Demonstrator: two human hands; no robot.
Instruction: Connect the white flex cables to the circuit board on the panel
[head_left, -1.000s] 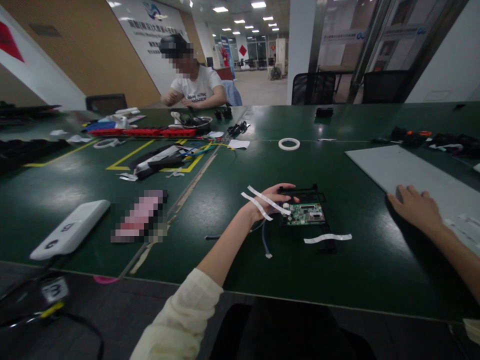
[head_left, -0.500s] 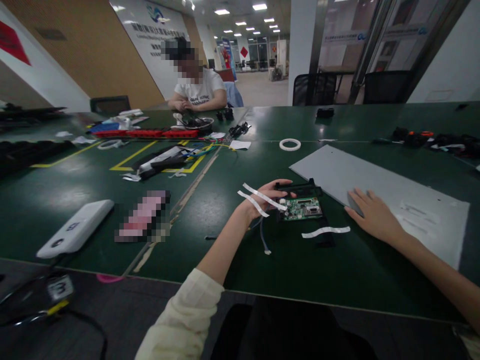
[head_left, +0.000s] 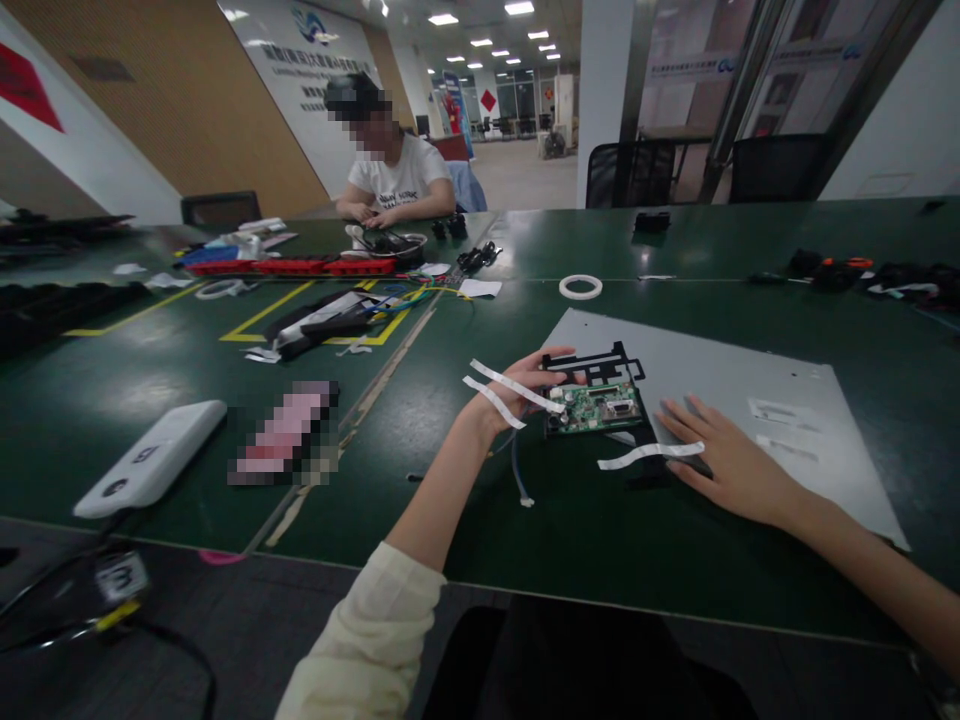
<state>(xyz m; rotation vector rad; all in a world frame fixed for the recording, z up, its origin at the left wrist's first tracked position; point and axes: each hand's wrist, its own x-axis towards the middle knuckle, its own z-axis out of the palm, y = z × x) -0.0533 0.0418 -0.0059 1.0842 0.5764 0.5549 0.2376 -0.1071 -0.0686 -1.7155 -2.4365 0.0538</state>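
My left hand [head_left: 517, 385] grips the left side of a black frame [head_left: 619, 362] that carries a green circuit board [head_left: 604, 407]. White tape strips [head_left: 499, 400] stick out over that hand, and a thin cable [head_left: 519, 470] dangles below the frame. Another white strip [head_left: 637, 458] hangs at the frame's lower right, its end close to my right hand's thumb. Flat and with fingers outstretched, my right hand [head_left: 724, 462] rests on a light grey panel [head_left: 697, 365]. The panel lies on the green table, partly behind and under the frame.
A roll of white tape [head_left: 580, 288] lies beyond the panel. To the left are a white power bank [head_left: 150, 458], a blurred pink phone-like item [head_left: 289, 435] and a black-and-white bundle [head_left: 322, 322] with wires. Across the table [head_left: 442, 530] sits a person [head_left: 401, 175].
The grey panel has slid left and turned a little under my right hand, so it now reaches behind the frame. My left hand has shifted slightly left with the frame, which is tilted up more.
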